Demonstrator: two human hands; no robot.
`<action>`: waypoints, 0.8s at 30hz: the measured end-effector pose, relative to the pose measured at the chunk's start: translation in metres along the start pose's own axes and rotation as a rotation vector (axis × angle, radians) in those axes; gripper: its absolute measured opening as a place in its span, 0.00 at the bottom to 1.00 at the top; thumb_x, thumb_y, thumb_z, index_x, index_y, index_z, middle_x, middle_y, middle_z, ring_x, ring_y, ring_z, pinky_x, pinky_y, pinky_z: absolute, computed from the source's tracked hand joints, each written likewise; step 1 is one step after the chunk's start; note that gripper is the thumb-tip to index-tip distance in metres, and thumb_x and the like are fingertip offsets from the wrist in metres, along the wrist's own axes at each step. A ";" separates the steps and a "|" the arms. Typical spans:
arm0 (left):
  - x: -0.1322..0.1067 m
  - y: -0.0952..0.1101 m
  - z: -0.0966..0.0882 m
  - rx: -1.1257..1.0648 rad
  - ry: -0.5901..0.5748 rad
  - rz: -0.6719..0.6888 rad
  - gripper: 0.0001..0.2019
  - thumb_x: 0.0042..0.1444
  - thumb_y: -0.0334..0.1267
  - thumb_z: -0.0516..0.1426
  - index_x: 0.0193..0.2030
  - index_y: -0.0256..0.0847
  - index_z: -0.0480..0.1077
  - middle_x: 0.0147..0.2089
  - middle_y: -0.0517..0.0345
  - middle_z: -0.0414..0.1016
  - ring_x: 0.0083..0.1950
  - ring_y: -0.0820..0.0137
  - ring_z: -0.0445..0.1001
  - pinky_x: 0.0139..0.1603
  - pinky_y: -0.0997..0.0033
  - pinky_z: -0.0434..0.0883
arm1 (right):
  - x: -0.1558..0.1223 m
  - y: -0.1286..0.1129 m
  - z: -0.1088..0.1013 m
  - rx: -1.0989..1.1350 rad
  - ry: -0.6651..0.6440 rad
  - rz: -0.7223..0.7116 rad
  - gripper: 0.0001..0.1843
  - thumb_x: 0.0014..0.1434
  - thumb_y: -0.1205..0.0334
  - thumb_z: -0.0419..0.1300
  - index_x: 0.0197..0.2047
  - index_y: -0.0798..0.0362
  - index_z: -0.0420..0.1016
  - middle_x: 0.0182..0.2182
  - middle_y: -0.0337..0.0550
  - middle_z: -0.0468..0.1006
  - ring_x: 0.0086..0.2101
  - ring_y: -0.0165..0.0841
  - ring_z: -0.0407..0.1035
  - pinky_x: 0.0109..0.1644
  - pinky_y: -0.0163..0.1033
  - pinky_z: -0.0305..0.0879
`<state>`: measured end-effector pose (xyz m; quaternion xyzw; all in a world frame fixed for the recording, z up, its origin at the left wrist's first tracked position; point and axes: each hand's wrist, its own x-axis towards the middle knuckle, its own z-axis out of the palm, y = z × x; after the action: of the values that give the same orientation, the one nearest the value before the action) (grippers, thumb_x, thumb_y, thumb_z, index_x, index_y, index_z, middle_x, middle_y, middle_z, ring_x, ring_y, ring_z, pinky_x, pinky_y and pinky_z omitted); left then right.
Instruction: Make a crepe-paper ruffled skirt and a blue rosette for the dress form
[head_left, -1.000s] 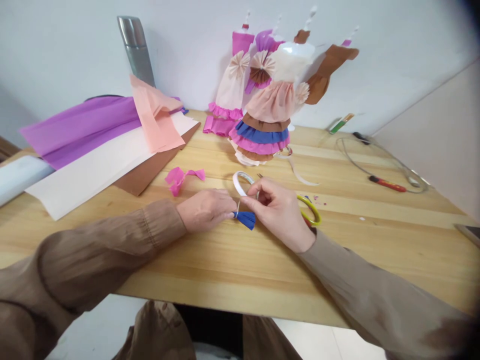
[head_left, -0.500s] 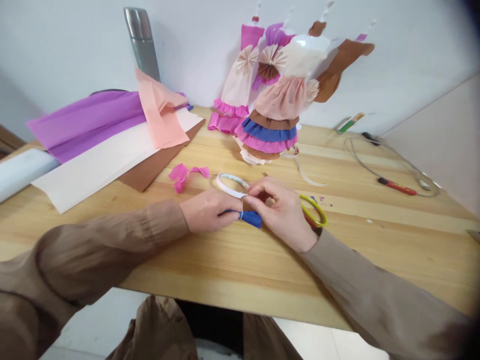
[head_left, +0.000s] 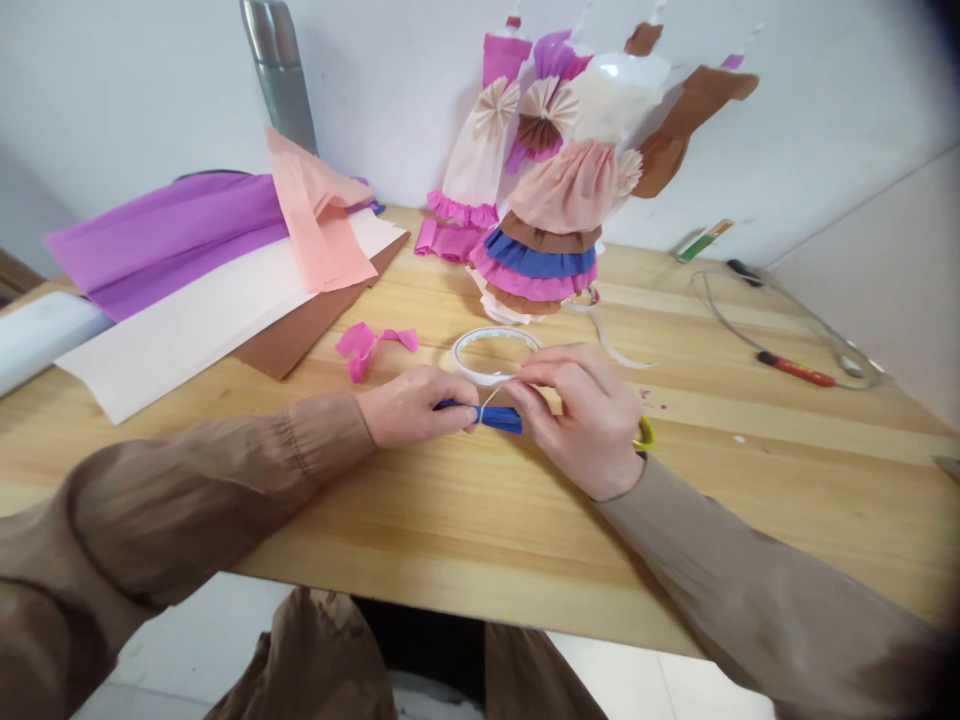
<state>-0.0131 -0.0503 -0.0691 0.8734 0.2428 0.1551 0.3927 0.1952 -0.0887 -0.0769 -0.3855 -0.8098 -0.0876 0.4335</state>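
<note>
My left hand is closed on a folded strip of blue crepe paper, whose pleated end sticks out to the right. A thin pale string loops round the blue paper by my left fingertips and runs up to my right hand. The right thumb and forefinger pinch that string. Just behind the hands lies a white tape roll on the table. Yellow-handled scissors show partly, mostly hidden by my right hand. Pink paper scraps lie beyond my left hand.
Several crepe paper dresses stand at the back. Purple, white, peach and brown paper sheets cover the left side. A steel flask stands behind them. A cable and a red-handled tool lie at right.
My right hand has moved slightly right and up, drawing the string out from the blue paper. The tape roll now shows more fully, while the scissors are more covered.
</note>
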 end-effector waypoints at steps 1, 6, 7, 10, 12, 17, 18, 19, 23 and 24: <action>0.000 0.001 0.000 -0.011 0.002 -0.009 0.11 0.59 0.35 0.51 0.28 0.36 0.68 0.21 0.66 0.59 0.24 0.78 0.58 0.27 0.77 0.58 | -0.001 0.002 0.000 -0.031 0.019 -0.067 0.04 0.60 0.67 0.62 0.34 0.48 0.74 0.33 0.46 0.80 0.34 0.37 0.73 0.37 0.43 0.70; 0.000 0.004 0.001 -0.036 -0.006 -0.037 0.11 0.57 0.34 0.52 0.26 0.36 0.69 0.22 0.65 0.62 0.25 0.78 0.60 0.27 0.77 0.59 | -0.004 0.009 -0.004 -0.027 -0.017 -0.186 0.05 0.59 0.66 0.64 0.35 0.44 0.77 0.35 0.43 0.82 0.34 0.36 0.74 0.38 0.43 0.70; 0.000 0.005 0.001 -0.044 -0.014 -0.044 0.11 0.57 0.34 0.52 0.26 0.35 0.69 0.22 0.65 0.63 0.25 0.78 0.61 0.28 0.77 0.60 | -0.004 0.008 -0.005 -0.043 -0.046 -0.192 0.05 0.60 0.64 0.64 0.34 0.43 0.77 0.35 0.40 0.83 0.34 0.36 0.74 0.39 0.43 0.70; 0.001 0.004 -0.001 -0.077 -0.041 -0.076 0.10 0.56 0.34 0.52 0.26 0.35 0.71 0.23 0.64 0.63 0.26 0.78 0.61 0.28 0.77 0.60 | 0.002 0.005 -0.011 -0.088 -0.053 -0.265 0.08 0.59 0.64 0.65 0.31 0.41 0.76 0.33 0.35 0.83 0.31 0.34 0.74 0.36 0.41 0.70; 0.002 0.003 -0.002 -0.108 -0.053 -0.112 0.11 0.56 0.34 0.52 0.26 0.34 0.72 0.22 0.64 0.62 0.25 0.77 0.60 0.28 0.76 0.59 | 0.006 0.001 -0.015 -0.062 -0.014 -0.337 0.10 0.57 0.67 0.67 0.32 0.40 0.75 0.31 0.34 0.83 0.30 0.33 0.74 0.36 0.39 0.70; 0.005 0.001 -0.002 -0.202 -0.020 -0.163 0.11 0.55 0.34 0.53 0.26 0.33 0.73 0.20 0.64 0.62 0.25 0.77 0.60 0.29 0.75 0.60 | 0.009 -0.003 -0.023 0.067 -0.063 -0.306 0.12 0.57 0.70 0.66 0.34 0.39 0.76 0.31 0.31 0.83 0.31 0.31 0.74 0.40 0.38 0.71; 0.006 0.001 -0.002 -0.228 -0.010 -0.165 0.11 0.54 0.33 0.54 0.25 0.33 0.73 0.21 0.64 0.63 0.25 0.77 0.61 0.30 0.76 0.60 | 0.009 -0.003 -0.024 0.074 -0.073 -0.297 0.11 0.58 0.69 0.66 0.33 0.39 0.76 0.32 0.32 0.83 0.31 0.31 0.75 0.40 0.39 0.71; 0.006 0.001 -0.002 -0.256 -0.004 -0.171 0.10 0.53 0.33 0.54 0.25 0.33 0.73 0.21 0.63 0.65 0.26 0.77 0.63 0.31 0.76 0.61 | 0.009 -0.002 -0.024 0.066 -0.069 -0.302 0.11 0.58 0.69 0.66 0.33 0.39 0.77 0.31 0.32 0.83 0.30 0.31 0.75 0.39 0.39 0.72; 0.006 0.004 -0.003 -0.339 -0.010 -0.214 0.09 0.52 0.32 0.54 0.23 0.34 0.71 0.20 0.64 0.64 0.25 0.77 0.61 0.29 0.76 0.61 | 0.009 -0.002 -0.023 -0.054 -0.081 -0.294 0.09 0.59 0.64 0.65 0.29 0.39 0.76 0.29 0.34 0.83 0.27 0.33 0.74 0.34 0.41 0.73; 0.006 0.005 -0.003 -0.346 -0.015 -0.220 0.09 0.52 0.33 0.54 0.23 0.34 0.71 0.20 0.64 0.63 0.24 0.77 0.60 0.28 0.76 0.60 | 0.009 -0.001 -0.023 -0.073 -0.085 -0.291 0.09 0.59 0.64 0.65 0.29 0.39 0.76 0.29 0.34 0.83 0.27 0.33 0.74 0.33 0.41 0.73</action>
<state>-0.0084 -0.0479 -0.0630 0.7622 0.3035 0.1443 0.5532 0.2056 -0.0955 -0.0557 -0.2827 -0.8712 -0.1624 0.3672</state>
